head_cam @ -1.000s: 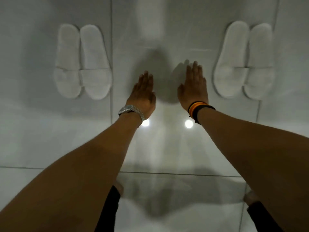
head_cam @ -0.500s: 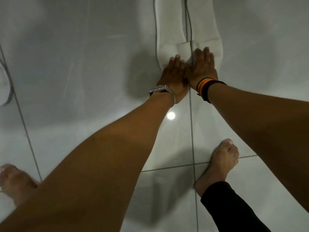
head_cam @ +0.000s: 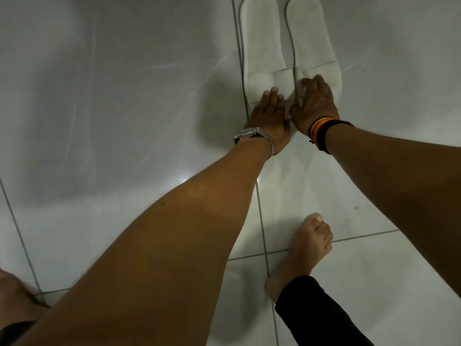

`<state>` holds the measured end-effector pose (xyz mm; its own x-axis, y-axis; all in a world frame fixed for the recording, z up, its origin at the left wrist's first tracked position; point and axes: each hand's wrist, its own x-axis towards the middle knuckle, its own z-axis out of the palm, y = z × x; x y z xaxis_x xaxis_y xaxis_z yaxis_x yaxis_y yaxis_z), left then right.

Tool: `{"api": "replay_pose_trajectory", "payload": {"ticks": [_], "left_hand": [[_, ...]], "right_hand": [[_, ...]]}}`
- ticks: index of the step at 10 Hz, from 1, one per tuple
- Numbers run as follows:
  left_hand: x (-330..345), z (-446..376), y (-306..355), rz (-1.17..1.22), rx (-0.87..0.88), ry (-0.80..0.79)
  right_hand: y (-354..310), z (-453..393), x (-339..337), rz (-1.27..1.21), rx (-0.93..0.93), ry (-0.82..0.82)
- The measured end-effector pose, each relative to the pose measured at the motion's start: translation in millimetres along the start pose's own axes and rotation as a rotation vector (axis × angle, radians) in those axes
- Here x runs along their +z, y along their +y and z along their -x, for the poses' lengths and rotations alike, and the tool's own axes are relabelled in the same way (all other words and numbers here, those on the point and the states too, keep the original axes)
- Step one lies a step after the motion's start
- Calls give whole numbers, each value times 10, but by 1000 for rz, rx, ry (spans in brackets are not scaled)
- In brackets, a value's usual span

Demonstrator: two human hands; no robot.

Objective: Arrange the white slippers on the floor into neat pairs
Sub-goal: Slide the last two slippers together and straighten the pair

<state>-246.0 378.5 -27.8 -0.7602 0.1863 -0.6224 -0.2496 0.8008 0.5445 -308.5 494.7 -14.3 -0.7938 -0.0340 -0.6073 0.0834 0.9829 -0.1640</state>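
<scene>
Compared with half a second ago, both hands are sitting a little lower on the pair of white slippers, and the two slippers are showing a slightly wider gap between their heels. One slipper, the left slipper (head_cam: 262,43), is lying on the tiled floor (head_cam: 112,96) with its toe band toward the person, and the right slipper (head_cam: 309,38) is lying just beside it, their toe bands touching. Fingers of the left hand (head_cam: 270,113) are lying flat and extended on the toe of the left slipper, pressing rather than gripping. Next to it, the right hand (head_cam: 315,103) is resting spread on the toe of the right slipper, its fingertips bent onto the fabric; neither hand is closing around anything. Nearer the person than the slippers, a silver watch (head_cam: 254,136) is circling the left wrist and striped bands (head_cam: 320,131) the right. Farther back from the slippers, a bare foot (head_cam: 306,245) is standing on the floor.
</scene>
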Motion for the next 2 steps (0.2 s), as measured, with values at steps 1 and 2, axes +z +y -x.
{"api": "replay_pose_trajectory", "payload": {"ticks": [1,2], "left_hand": [[-27,41,-3,-22,19,-9],[-51,42,-32,-14,36,22]], "right_hand": [[-34,61,10,-25,13,-5],[-68,86,8,-33,21,20]]}}
